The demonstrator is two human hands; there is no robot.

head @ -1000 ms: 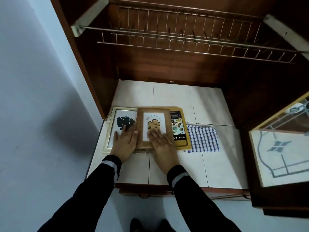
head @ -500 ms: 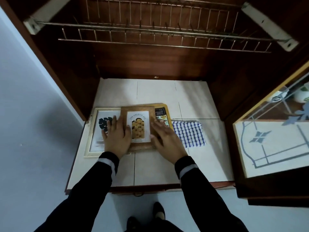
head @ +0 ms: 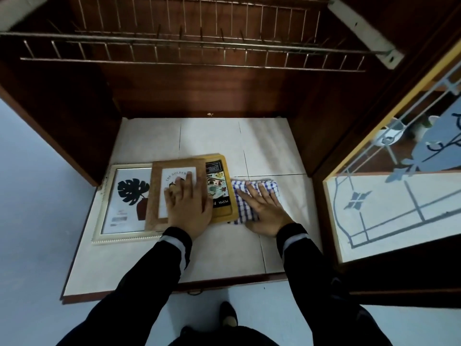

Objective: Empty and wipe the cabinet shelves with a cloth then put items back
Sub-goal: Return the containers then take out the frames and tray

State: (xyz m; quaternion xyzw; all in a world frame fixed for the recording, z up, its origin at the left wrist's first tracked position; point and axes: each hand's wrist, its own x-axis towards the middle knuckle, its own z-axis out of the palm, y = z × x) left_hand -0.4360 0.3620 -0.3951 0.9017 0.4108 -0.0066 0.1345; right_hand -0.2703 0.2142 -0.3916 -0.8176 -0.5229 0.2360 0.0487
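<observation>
two hands laid flat on picture frames and a checked cloth inside an open cabinet.
the left hand (head: 187, 208) presses, fingers straight, on a brown frame (head: 156, 196) overlapping a white frame (head: 124, 203) and a yellow frame (head: 215, 183). the right hand (head: 264, 208) lies open on the folded cloth (head: 241, 213) just beside them, gripping nothing. the cloth looks soft and light, easy to bunch up anywhere. the frames look stiff and breakable, best lifted by their edges. the tiled shelf (head: 212, 138) carries all four near its front, under a wire rack (head: 189, 56).
</observation>
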